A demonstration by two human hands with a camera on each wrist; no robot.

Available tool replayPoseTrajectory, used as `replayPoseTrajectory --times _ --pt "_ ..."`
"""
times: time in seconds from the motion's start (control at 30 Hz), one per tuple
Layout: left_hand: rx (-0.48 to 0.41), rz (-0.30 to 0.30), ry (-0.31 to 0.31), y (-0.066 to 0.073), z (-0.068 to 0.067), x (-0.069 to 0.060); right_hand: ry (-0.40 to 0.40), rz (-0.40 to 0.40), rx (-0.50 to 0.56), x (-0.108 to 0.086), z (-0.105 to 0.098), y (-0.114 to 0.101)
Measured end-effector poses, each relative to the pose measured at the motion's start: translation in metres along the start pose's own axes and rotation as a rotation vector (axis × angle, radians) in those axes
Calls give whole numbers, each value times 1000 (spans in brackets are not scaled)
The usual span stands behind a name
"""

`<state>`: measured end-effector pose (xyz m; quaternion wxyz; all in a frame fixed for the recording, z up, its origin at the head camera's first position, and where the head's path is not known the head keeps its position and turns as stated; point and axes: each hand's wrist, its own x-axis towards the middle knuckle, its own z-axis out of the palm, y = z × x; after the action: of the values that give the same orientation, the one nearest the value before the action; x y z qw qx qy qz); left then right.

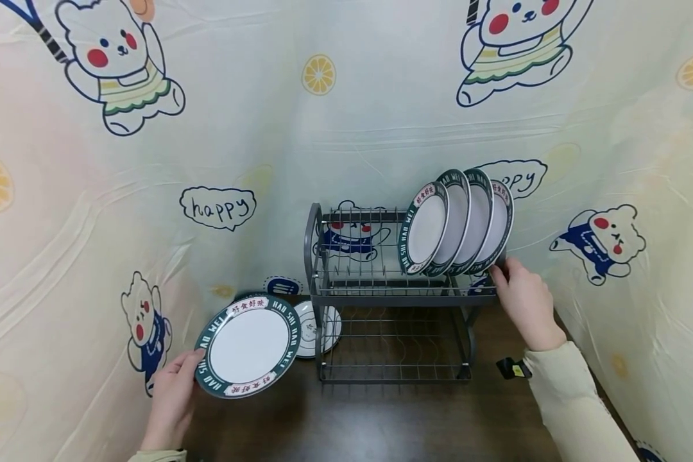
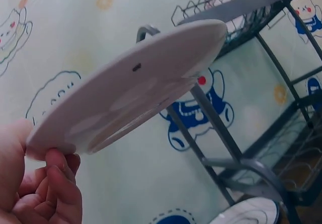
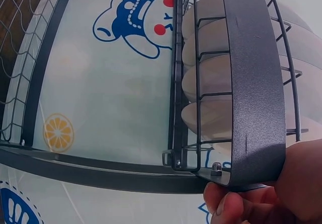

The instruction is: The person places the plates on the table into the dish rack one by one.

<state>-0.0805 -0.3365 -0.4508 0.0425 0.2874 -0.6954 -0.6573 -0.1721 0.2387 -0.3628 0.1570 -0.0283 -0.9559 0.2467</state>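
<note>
Left hand [image 1: 174, 393] pinches a green-rimmed, round white plate [image 1: 248, 346] at one edge, which could slip from so one-sided a hold; right hand [image 1: 527, 305] grips the grey metal dish rack [image 1: 404, 300] at one end, four similar plates [image 1: 457, 221] beside its fingers.

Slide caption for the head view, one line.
Left hand holds a green-rimmed plate beside the dish rack, where four matching plates stand; right hand grips the rack's right end.
</note>
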Motion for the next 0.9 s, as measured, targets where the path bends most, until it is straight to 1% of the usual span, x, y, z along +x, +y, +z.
replayPoseTrajectory --times 0.1,0.17,0.3,0.47,0.67,0.77,0.9 --pt "-22 -2 0 7 -1 -4 -1 0 7 0 0 0" --pt "-50 -3 -12 11 -1 -7 -2 1 12 0 0 0" --pt "-121 14 -63 22 0 -13 2 -3 10 -1 0 1" --pt "-205 61 -123 35 2 -20 3 -5 19 0 0 1" --pt "-305 152 -193 46 7 -30 0 -13 28 -1 0 2" --pt "-317 182 -208 50 9 -33 -2 -14 23 0 0 3" --pt "-305 192 -211 57 12 -36 3 -17 18 0 0 4"
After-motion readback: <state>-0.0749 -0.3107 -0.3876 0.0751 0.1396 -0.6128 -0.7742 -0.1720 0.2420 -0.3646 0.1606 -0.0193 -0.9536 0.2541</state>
